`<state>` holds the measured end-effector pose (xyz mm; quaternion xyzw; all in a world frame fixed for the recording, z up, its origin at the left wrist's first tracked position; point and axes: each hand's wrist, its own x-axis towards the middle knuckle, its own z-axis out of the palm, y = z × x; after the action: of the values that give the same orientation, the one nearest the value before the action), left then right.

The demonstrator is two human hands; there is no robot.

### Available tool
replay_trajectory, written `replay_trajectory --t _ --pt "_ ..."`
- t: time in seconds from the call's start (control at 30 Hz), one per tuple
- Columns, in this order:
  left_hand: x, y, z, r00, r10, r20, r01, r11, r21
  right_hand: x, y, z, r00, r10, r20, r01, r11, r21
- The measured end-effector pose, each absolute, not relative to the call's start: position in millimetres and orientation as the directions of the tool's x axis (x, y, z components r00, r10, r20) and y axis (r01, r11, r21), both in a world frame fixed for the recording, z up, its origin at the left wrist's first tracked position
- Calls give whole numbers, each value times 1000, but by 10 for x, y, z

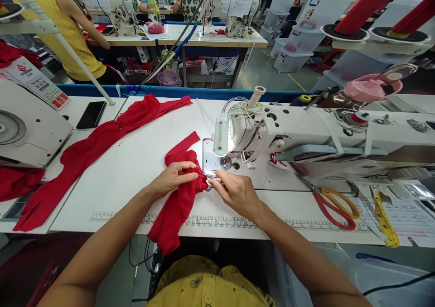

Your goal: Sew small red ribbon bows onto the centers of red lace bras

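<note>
1. Red cloth sits bunched at fingertips of L hand, its tail hanging over nr edge of white table; L thumb & fingers clamped on it.
2. R hand, fingers closed on small metal tool, meets cloth just R of L hand.
3. Sewing machine stands just beyond R hand, its head blocking space ahead; arm runs off to R.
4. Farther R of R hand: scissors w/ orange & red handles, yellow tape measure, paper sheets.
5. L of L hand: long red piece, black phone past it; co-worker in yellow well beyond.
6. White panel, far L of L hand, bears red logo & lettering, too small to read; ruler scale printed nr side of both hands, numerals likewise; sheets' lines illegible.
</note>
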<state>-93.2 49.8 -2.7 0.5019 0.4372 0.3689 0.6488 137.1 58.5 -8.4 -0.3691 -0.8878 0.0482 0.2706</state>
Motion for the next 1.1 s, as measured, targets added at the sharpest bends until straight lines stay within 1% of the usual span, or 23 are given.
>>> replay_trajectory --t 0.27,0.5,0.87,1.1 --pt "-918 497 -42 360 908 -214 -39 244 969 1396 595 -114 -580 672 460 621 730 -284" --pt "-912 495 -66 350 912 -213 -50 245 968 1397 591 -94 -577 685 445 622 722 -304" --pt "-913 501 -53 339 916 -217 -20 237 971 1394 585 -109 -584 679 445 631 724 -278" --pt "-899 501 -37 347 911 -221 -16 242 970 1393 577 -96 -592 702 397 635 709 -307"
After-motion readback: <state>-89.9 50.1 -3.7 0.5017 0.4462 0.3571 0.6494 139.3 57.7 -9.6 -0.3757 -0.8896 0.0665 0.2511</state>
